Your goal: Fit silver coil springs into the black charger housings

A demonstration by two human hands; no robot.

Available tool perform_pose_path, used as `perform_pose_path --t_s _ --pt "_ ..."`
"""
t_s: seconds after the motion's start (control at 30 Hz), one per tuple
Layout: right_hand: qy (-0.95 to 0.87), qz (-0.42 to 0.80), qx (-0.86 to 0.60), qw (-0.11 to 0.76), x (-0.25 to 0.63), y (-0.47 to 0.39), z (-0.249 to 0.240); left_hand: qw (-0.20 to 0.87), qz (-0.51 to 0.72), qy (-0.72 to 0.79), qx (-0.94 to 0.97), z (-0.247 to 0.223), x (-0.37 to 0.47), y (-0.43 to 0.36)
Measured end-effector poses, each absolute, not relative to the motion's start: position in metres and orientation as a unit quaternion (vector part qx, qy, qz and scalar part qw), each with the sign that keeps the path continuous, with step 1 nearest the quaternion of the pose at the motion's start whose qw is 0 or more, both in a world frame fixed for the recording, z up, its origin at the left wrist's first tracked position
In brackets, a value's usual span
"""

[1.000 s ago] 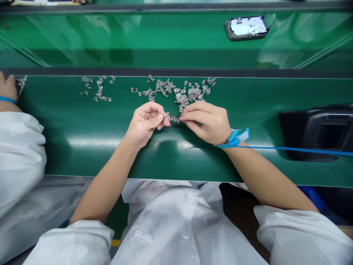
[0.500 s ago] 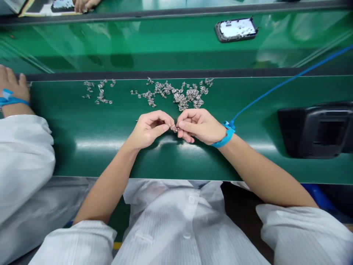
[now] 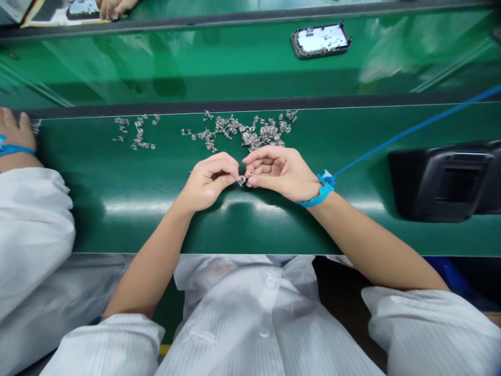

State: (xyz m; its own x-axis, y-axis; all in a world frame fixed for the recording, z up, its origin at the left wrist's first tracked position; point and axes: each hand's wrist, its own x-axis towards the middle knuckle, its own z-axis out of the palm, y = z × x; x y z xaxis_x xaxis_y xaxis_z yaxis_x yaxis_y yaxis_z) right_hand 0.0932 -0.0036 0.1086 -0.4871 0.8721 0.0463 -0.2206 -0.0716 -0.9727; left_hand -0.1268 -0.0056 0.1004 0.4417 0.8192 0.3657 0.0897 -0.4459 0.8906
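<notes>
My left hand (image 3: 207, 181) pinches a small coiled metal spring (image 3: 241, 180) between thumb and forefinger. My right hand (image 3: 284, 172) meets it from the other side, fingers curled and the forefinger lifted off the thumb. At its thumb tip shows a second bit of coiled metal (image 3: 251, 174); whether the two bits are hooked together I cannot tell. Just beyond the hands lies a loose heap of similar springs (image 3: 270, 133) on the green work surface (image 3: 258, 235). A blue wrist strap (image 3: 317, 197) circles my right wrist.
A smaller group of springs (image 3: 140, 137) lies to the left. Beyond the dark rail sits an opened device housing (image 3: 321, 40). A black device (image 3: 442, 183) stands at right, near the strap's blue cord (image 3: 407, 133). A co-worker's hand (image 3: 15, 133) rests at far left; another person's hand (image 3: 115, 7) shows at top.
My right forefinger has lifted away from the thumb, and the hand has opened somewhat. More of the spring in my left fingers now shows. The whole view has shifted slightly.
</notes>
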Motion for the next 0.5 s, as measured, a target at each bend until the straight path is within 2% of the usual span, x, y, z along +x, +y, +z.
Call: perform_pose_path --t_s 0.23,0.37,0.5 --pt "-0.699 0.453 -0.327 0.446 0.0927 -0.0109 0.1069 0.429 0.467 0.351 0.689 0.1001 -0.1243 -0.0051" --pt "-0.743 0.449 -0.290 0.403 0.0923 -0.0123 0.1052 0.468 0.451 0.378 0.659 0.0979 -0.1235 -0.0044" --pt "-0.749 0.458 -0.246 0.411 0.0942 -0.0105 0.1087 0.521 0.428 0.387 0.629 0.0969 -0.1241 -0.0042"
